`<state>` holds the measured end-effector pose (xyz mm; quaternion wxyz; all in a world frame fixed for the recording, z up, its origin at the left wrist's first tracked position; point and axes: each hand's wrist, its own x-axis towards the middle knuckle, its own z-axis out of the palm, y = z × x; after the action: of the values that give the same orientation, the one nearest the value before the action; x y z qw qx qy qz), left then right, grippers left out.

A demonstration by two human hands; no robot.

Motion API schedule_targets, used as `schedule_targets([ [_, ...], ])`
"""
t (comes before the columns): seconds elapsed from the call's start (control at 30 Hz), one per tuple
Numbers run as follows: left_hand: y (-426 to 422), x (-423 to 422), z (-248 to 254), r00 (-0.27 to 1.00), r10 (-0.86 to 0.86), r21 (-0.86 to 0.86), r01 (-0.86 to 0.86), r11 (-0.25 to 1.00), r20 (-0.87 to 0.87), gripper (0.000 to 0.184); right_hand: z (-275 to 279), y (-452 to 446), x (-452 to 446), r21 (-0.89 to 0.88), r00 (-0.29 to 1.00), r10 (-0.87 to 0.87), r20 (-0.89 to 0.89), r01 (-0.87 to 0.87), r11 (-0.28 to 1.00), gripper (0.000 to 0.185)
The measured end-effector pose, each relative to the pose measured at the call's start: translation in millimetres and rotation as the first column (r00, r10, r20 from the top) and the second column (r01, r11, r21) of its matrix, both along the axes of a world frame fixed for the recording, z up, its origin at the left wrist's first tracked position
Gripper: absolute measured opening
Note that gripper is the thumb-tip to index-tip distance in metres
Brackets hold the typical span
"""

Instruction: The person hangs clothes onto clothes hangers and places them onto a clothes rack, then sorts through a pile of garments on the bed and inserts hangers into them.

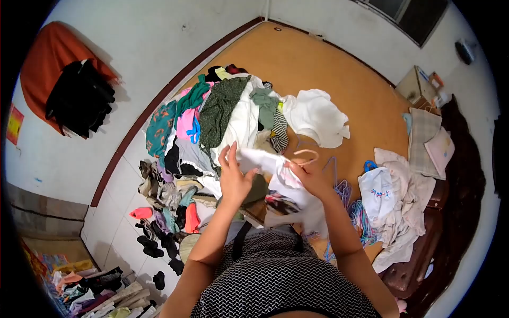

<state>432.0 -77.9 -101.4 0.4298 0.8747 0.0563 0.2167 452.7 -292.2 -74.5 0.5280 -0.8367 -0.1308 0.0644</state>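
Observation:
A pale pink clothes hanger (pixel 307 154) has its hook showing above my right hand (pixel 311 179). That hand is closed around the hanger at the neck of a white printed shirt (pixel 289 197), which hangs below and is partly blurred. My left hand (pixel 235 176) is at the shirt's other side, thumb and fingers apart, beside a stretch of its white cloth; whether it touches the cloth is unclear. Just beyond both hands lies a heap of clothes (pixel 225 114), with a white garment (pixel 316 117) spread out at its right.
Blue and purple hangers (pixel 343 188) lie tangled at my right, beside a white printed bag (pixel 379 191) and pale cloths. Socks and shoes (pixel 151 246) cover the tiles at left. A brown tufted leather seat (pixel 413 259) stands at far right. More clothes (pixel 101 291) fill the lower left.

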Motion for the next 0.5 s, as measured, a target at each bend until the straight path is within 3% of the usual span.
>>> schedule_targets([
  [0.03,5,5,2,1.0,-0.024,0.139,0.023,0.99,0.008,0.066,15,-8,-4,-0.089,0.993,0.054,-0.107,-0.064,0.994,0.03],
  [0.07,11,10,4,0.999,-0.045,0.277,0.039,0.96,0.018,0.069,34,-13,-5,-0.214,0.969,0.173,0.179,-0.133,0.968,0.026],
  [0.1,20,17,-11,0.972,-0.079,0.169,0.118,0.978,-0.22,0.049,33,-19,-3,-0.212,0.966,0.178,0.186,-0.138,0.967,0.026],
  [0.17,38,23,-33,0.963,-0.134,0.19,0.181,0.965,-0.236,0.027,24,-39,-8,0.023,0.974,0.167,0.153,-0.172,0.985,0.022],
  [0.2,40,22,-31,0.978,-0.103,0.187,0.138,0.973,-0.182,0.02,12,-54,-11,0.022,0.974,0.166,0.153,-0.172,0.985,0.022],
  [0.27,49,19,-33,0.959,-0.107,0.197,0.161,0.967,-0.263,0.019,-15,-81,-15,0.013,0.988,-0.071,-0.14,0.074,0.997,0.02],
  [0.33,56,17,-44,0.89,-0.099,0.235,0.223,0.946,-0.445,0.024,-13,-84,-22,0.033,0.987,-0.056,-0.153,0.061,0.998,0.021],
  [0.47,62,10,-86,0.791,-0.158,0.26,0.373,0.891,-0.591,0.043,-27,-77,-10,-0.009,0.989,0.024,-0.145,-0.026,1.0,0.022],
  [0.5,64,8,-95,0.788,-0.151,0.262,0.369,0.892,-0.597,0.043,-51,-84,2,-0.003,0.988,0.03,-0.151,-0.031,1.0,0.022],
])
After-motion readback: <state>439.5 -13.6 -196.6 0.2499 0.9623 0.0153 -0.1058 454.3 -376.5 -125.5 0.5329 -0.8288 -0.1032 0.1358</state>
